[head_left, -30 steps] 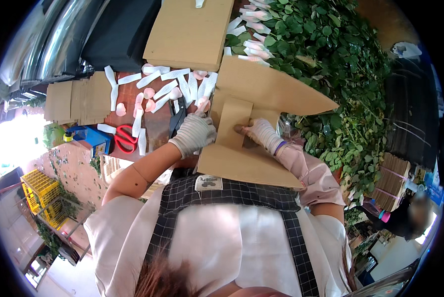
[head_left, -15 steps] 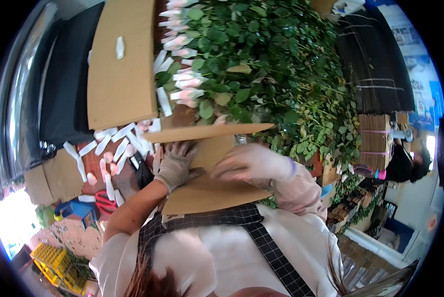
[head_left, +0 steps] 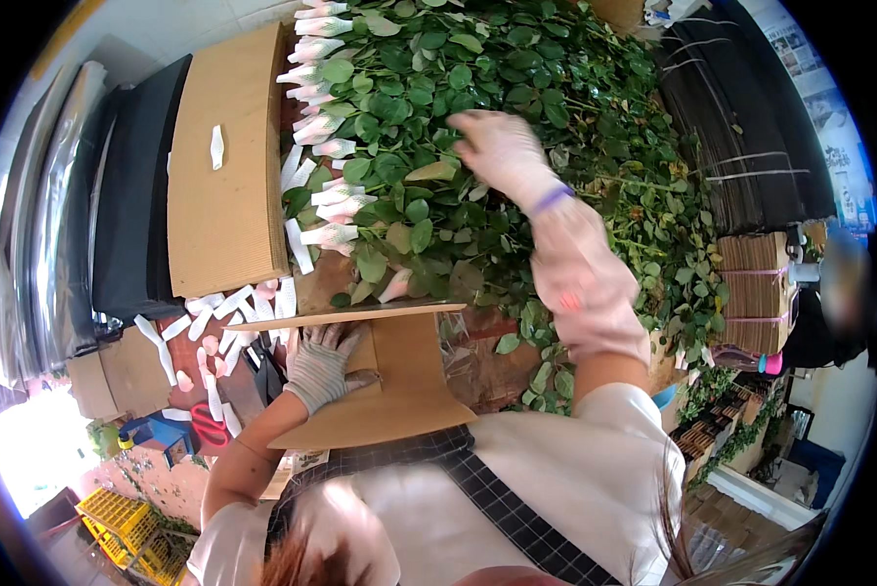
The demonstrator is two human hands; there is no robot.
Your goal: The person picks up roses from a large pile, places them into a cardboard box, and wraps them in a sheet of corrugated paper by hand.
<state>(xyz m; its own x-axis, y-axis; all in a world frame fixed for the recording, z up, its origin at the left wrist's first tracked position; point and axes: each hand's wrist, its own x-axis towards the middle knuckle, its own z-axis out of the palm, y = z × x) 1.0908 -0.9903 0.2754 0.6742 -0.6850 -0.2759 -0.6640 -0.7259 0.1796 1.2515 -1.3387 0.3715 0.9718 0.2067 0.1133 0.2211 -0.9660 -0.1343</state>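
Observation:
My left hand point(head_left: 323, 371), in a pale knit glove, lies inside a folded piece of brown cardboard point(head_left: 411, 366). Its fingers are spread and press flat on the cardboard, whose two side flaps stand up, one toward my apron and one toward the roses. My gloved right hand point(head_left: 505, 154) is stretched far out over a thick heap of rose stems with green leaves point(head_left: 516, 78). It is slightly blurred, with thumb and fingers apart and nothing visible in them. The pale pink rose heads point(head_left: 331, 234), wrapped in white sleeves, line the heap's left side. One bloom point(head_left: 396, 285) lies close to the cardboard.
A stack of cardboard sheets point(head_left: 225, 186) stands left, beside black sheets point(head_left: 137, 186). White sleeves, loose petals and red-handled scissors point(head_left: 210, 426) lie left of my arm. At right are tied black bundles point(head_left: 736, 127) and strapped brown cardboard point(head_left: 754, 293). Clear film point(head_left: 468, 356) lies beside the cardboard.
My right hand has left the folded cardboard and moved up and away over the rose leaves. My left hand stays on the cardboard. The whole view has shifted a little.

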